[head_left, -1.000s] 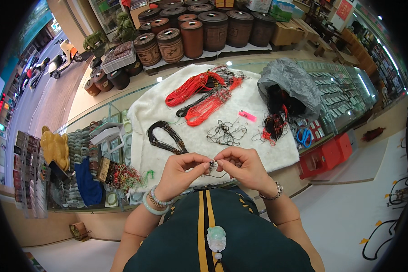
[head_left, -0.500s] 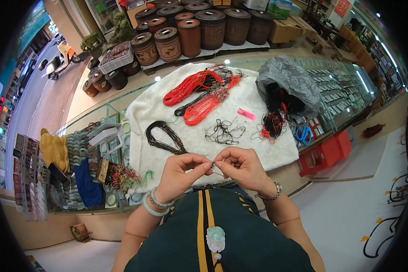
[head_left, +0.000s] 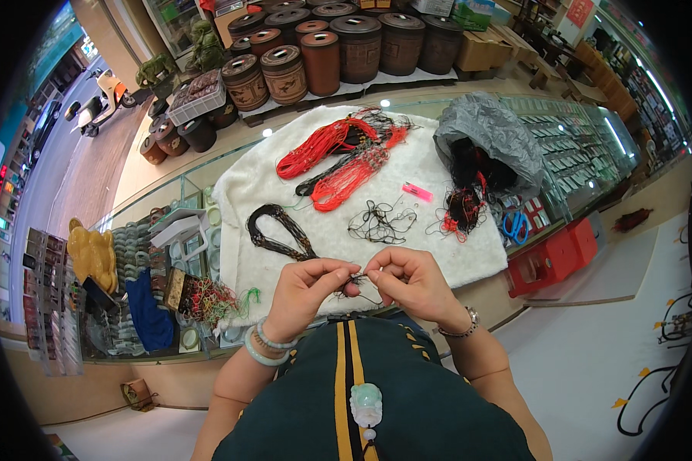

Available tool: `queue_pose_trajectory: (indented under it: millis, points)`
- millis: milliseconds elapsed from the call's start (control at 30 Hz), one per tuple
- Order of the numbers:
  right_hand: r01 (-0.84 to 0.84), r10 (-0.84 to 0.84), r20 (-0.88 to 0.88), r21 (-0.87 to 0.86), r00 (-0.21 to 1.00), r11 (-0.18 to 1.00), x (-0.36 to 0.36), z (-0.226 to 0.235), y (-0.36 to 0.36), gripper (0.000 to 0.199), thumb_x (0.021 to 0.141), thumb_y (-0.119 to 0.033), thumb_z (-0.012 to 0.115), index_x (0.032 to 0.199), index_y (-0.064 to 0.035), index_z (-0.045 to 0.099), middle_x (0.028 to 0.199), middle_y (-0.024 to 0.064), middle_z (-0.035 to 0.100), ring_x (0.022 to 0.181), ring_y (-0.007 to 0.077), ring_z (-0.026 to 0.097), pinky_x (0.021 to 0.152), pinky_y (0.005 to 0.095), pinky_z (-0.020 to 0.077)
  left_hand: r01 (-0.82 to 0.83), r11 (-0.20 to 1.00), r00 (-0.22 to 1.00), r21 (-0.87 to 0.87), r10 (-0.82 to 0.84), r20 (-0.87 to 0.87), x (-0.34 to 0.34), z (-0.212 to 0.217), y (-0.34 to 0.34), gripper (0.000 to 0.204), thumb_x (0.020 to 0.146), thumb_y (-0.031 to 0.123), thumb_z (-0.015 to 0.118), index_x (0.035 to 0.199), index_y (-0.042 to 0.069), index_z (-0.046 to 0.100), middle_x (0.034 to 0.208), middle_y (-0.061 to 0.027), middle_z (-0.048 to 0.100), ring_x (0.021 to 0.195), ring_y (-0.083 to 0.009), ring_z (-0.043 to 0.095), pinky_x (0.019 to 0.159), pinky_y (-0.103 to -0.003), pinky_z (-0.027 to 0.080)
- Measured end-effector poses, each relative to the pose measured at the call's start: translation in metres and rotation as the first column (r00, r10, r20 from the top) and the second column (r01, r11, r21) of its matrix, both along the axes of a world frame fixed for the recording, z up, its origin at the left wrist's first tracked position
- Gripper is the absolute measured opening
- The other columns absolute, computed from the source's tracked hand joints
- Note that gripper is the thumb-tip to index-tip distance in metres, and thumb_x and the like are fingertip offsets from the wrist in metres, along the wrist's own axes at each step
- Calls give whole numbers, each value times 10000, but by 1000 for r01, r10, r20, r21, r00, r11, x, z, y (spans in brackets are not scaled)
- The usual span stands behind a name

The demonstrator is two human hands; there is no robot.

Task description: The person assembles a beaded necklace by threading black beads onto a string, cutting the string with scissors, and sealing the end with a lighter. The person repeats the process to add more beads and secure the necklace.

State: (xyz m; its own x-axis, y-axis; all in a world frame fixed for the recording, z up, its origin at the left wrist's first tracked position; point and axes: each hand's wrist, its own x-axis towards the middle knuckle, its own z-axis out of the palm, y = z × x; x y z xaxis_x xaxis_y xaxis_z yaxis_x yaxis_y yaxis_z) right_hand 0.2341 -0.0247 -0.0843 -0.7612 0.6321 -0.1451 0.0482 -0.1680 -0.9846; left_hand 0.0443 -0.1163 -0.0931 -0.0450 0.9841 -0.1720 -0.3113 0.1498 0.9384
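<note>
Close to my body, both hands meet over the near edge of a white fluffy cloth (head_left: 231, 207). My left hand (head_left: 307, 292) pinches a thin black cord (head_left: 355, 280) with thumb and forefinger. Fingertips of my right hand (head_left: 411, 284) are closed on the same cord, a little to the right; a loose end hangs below them. A looped bundle of dark cords (head_left: 265, 230) lies just beyond my left hand. Past my right hand is a loose tangle of black cords (head_left: 382, 224). Fine detail between the fingertips is too small to make out.
Red cord bundles (head_left: 338, 188) lie farther back. On the right are a pink lighter-like piece (head_left: 417, 192), a grey plastic bag (head_left: 488, 131) with black and red cords, blue scissors (head_left: 515, 226) and a red bin (head_left: 553, 261). Bangles and a blue cloth (head_left: 148, 311) sit left.
My fingertips have drawn slightly apart, and the cord between them shows more. A fingertip of my left hand now shows beneath the cord. The pink piece is unmoved.
</note>
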Motion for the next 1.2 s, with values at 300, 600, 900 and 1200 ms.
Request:
queue_pose_trajectory:
  millis: [300, 600, 900, 1200]
  points:
    - [9, -7, -28, 86, 1000, 996, -3, -3, -2, 144, 918, -105, 605, 986, 19, 631, 632, -7, 602, 575, 16, 528, 506, 187, 384, -17, 999, 999, 39, 18, -34, 2, -2, -2, 183, 896, 10, 622, 1062, -52, 667, 969, -104, 693, 879, -126, 656, 790, -234, 525]
    - [96, -96, -1, 56, 995, 994, -3, -3, -5, 127, 874, -98, 654, 940, 10, 650, 700, 7, 638, 574, 8, 502, 510, 176, 383, -80, 975, 972, 207, 122, -199, 7, -8, -3, 148, 825, -36, 665, 972, -44, 679, 907, -81, 689, 907, -139, 651, 799, -249, 516]
    - [154, -141, -65, 311, 988, 938, -10, -12, -10, 86, 818, -68, 693, 856, 0, 659, 805, 15, 636, 603, 29, 496, 528, 190, 394, -177, 928, 809, 327, 327, -488, 18, 2, -6, 264, 746, -61, 700, 1004, -24, 658, 886, -88, 697, 842, -130, 659, 785, -255, 507]
    - [169, -166, -70, 46, 984, 985, -9, -16, -10, 114, 873, -83, 652, 929, 16, 658, 793, -10, 632, 634, 6, 502, 554, 171, 407, -187, 895, 774, 405, 388, -500, 19, 2, -6, 314, 739, -45, 716, 1045, -7, 653, 853, -82, 715, 808, -126, 685, 749, -245, 517]
